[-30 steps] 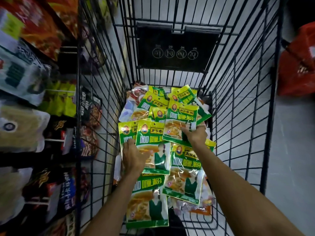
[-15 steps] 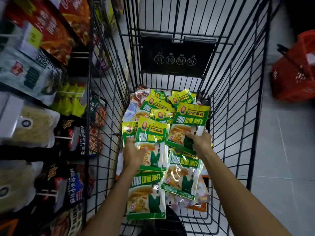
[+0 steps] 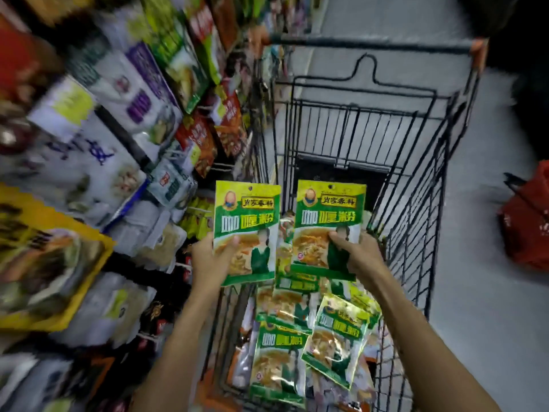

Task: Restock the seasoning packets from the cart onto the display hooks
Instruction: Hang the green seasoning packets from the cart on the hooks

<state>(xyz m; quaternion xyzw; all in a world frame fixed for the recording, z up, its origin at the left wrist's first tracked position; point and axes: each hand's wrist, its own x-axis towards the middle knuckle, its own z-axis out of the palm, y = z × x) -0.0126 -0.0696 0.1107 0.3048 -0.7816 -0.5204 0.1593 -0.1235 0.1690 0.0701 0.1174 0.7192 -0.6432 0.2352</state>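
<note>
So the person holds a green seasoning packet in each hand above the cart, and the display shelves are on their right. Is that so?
Not quite: the head view shows the display shelves on their left. The left hand grips the left packet and the right hand the right packet, above the cart.

red basket [image 3: 527, 224] | on grey floor [image 3: 481, 307] | right edge of view

Pale grey floor [image 3: 475, 307], dimly lit aisle. Left side: tall store shelving [image 3: 89, 150] crowded with mixed packaged goods, blurred. Right edge: red plastic basket [image 3: 528, 224] on the floor.
</note>
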